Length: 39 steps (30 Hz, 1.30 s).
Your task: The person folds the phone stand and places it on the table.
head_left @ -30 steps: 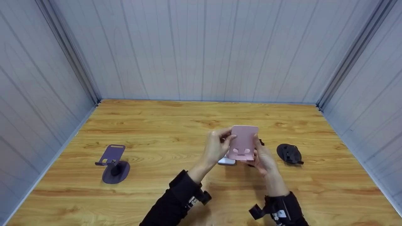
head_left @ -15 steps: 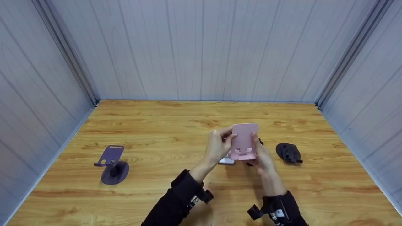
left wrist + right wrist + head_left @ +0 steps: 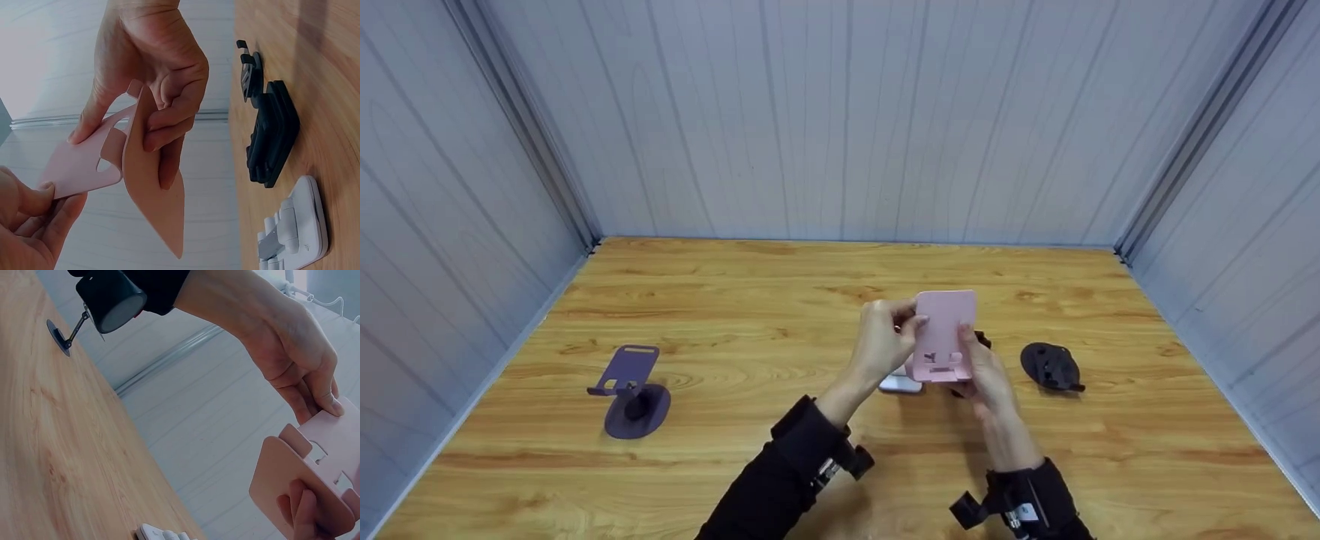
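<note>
Holds a pink phone stand (image 3: 946, 330) up above the bench (image 3: 750, 292), both hands on it at once, tilted to face the head view. Pinches its left edge with the left hand (image 3: 877, 343), fingers drawn in to the thickness of the thin plate, thumb on the near face. Grips its lower right part with the right hand (image 3: 990, 381), thumb laid on the near face, other fingers curled behind. In the left wrist view, rests those right-hand fingers on a second flat panel (image 3: 154, 180), set at an angle to the plate and meeting it near the cut-out slots (image 3: 930, 358).

Has a white stand (image 3: 900, 384) on the bench beyond the hands, partly hidden in the head view but plainly folded in the left wrist view. Has a black stand (image 3: 984, 339) beside it, mostly hidden behind the right hand in the head view. Farther right, apart from that hand, another black stand (image 3: 1051, 367). Well off to the left, a purple stand (image 3: 630, 382) with raised plate and rounded base. Wears black sleeves (image 3: 750, 495) and wrist cameras (image 3: 858, 462). Closed in by pale panel walls (image 3: 810, 112).
</note>
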Available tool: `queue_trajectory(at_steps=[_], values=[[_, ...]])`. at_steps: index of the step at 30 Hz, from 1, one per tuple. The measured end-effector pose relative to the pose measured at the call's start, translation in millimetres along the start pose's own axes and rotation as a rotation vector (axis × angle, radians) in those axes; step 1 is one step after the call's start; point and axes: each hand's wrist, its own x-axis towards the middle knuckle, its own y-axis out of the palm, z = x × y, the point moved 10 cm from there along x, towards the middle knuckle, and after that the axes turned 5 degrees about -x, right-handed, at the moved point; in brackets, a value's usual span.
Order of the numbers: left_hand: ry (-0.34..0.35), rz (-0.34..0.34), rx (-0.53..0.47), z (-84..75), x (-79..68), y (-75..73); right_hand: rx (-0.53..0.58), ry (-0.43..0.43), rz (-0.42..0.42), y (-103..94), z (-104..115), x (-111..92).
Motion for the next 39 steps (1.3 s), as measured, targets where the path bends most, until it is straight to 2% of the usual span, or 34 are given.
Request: queue_trajectory(at_steps=[10,18,26,35,39], values=[[-0.128,-0.008,-0.041,17.8,-1.2,-0.9,0.026,0.005,-0.056,-4.5,-1.9,-0.4],[-0.235,0.021,-0.046,31.3,-1.2,-0.9,0.079,0.017,-0.044,-1.0,-4.2,1.9],[-0.321,0.052,-0.023,47.6,-2.5,0.6,0.017,0.051,-0.045,-0.5,-8.0,2.5],[-0.436,0.067,-0.162,62.3,-5.9,4.4,0.025,0.035,-0.046,0.7,-5.7,1.7],[-0.489,0.076,-0.187,67.7,-8.2,6.3,0.019,0.023,-0.053,0.4,-4.4,0.9]])
